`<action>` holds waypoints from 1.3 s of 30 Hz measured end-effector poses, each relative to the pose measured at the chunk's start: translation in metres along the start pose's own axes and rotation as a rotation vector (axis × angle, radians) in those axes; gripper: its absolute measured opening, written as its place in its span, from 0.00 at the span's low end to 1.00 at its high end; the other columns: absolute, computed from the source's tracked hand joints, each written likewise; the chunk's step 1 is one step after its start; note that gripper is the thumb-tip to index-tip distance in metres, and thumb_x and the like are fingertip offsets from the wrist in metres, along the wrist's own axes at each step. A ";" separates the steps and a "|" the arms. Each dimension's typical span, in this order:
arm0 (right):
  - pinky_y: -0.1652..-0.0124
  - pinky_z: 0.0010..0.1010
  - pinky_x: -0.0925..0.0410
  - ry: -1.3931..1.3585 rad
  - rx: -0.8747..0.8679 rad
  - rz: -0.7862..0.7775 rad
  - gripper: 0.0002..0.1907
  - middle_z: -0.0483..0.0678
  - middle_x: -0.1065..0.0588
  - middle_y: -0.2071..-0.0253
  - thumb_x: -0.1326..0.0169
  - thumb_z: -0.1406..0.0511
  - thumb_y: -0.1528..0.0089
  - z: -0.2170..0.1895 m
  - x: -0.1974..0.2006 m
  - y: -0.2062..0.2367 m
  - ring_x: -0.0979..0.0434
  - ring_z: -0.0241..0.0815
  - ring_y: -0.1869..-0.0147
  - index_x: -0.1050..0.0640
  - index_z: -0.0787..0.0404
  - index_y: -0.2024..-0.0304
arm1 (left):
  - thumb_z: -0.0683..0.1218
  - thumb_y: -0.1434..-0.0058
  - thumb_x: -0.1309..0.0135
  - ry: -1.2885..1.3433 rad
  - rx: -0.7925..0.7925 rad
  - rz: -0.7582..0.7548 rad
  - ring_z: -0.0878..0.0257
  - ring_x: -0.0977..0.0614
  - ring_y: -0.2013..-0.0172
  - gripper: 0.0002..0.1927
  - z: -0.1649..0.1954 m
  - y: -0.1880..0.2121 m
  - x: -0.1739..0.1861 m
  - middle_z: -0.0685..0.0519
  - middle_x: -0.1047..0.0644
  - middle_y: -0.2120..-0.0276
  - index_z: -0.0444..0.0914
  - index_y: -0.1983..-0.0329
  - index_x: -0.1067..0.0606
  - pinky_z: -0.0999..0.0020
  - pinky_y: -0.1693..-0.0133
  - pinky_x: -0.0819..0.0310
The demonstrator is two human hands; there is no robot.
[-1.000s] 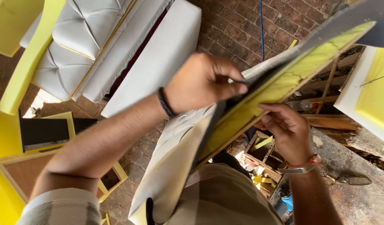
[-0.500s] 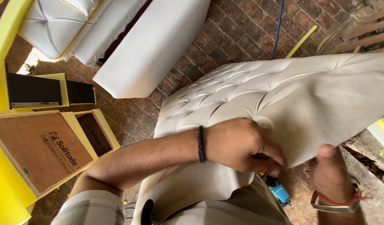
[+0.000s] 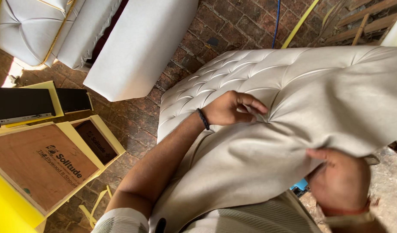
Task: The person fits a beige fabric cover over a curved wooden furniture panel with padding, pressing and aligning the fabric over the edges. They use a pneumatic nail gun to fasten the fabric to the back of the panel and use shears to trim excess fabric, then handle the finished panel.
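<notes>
Pinching a fold of the tufted cream upholstery cover (image 3: 293,108) with curled fingers of the left hand (image 3: 233,108); gripping its lower edge from beneath with the right hand (image 3: 340,183). Draped across the lap, above the brick floor (image 3: 138,116). Plywood panels (image 3: 39,164) at left.

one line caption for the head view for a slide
Left hand presses the tufted cream cushion cover while the right hand pinches its lower edge, above a brick floor.
</notes>
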State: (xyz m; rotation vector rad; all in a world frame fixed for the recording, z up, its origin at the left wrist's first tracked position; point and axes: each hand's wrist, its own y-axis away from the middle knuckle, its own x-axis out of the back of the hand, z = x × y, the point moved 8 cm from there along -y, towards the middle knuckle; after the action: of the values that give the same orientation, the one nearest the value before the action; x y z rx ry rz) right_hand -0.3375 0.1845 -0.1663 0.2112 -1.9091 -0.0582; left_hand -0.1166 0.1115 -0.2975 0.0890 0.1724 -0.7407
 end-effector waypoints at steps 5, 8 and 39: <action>0.63 0.29 0.37 -0.359 0.084 0.256 0.14 0.44 0.26 0.69 0.45 0.69 0.29 0.025 -0.002 -0.015 0.31 0.33 0.65 0.25 0.59 0.71 | 0.39 0.36 0.37 0.049 -0.105 -0.017 0.63 0.17 0.44 0.20 0.023 -0.018 -0.010 0.52 0.19 0.44 0.40 0.40 0.23 0.66 0.38 0.20; 0.77 0.29 0.43 -0.728 -0.286 0.078 0.29 0.45 0.35 0.82 0.47 0.59 0.24 0.051 -0.021 -0.018 0.38 0.35 0.78 0.31 0.60 0.80 | 0.39 0.36 0.37 0.027 -0.126 -0.015 0.63 0.18 0.43 0.20 0.027 -0.021 -0.014 0.52 0.20 0.43 0.40 0.40 0.23 0.66 0.37 0.20; 0.65 0.32 0.25 -0.243 -0.169 -0.483 0.12 0.50 0.18 0.67 0.41 0.62 0.40 -0.055 0.013 -0.061 0.17 0.41 0.66 0.17 0.61 0.57 | 0.38 0.39 0.35 -0.008 -0.129 -0.036 0.60 0.20 0.42 0.28 0.050 -0.017 -0.029 0.50 0.23 0.40 0.38 0.35 0.26 0.63 0.38 0.21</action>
State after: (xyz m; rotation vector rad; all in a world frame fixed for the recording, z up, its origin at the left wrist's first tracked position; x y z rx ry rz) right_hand -0.2833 0.1254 -0.1443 0.5666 -2.0409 -0.5901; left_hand -0.1434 0.1112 -0.2428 -0.0401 0.2143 -0.7636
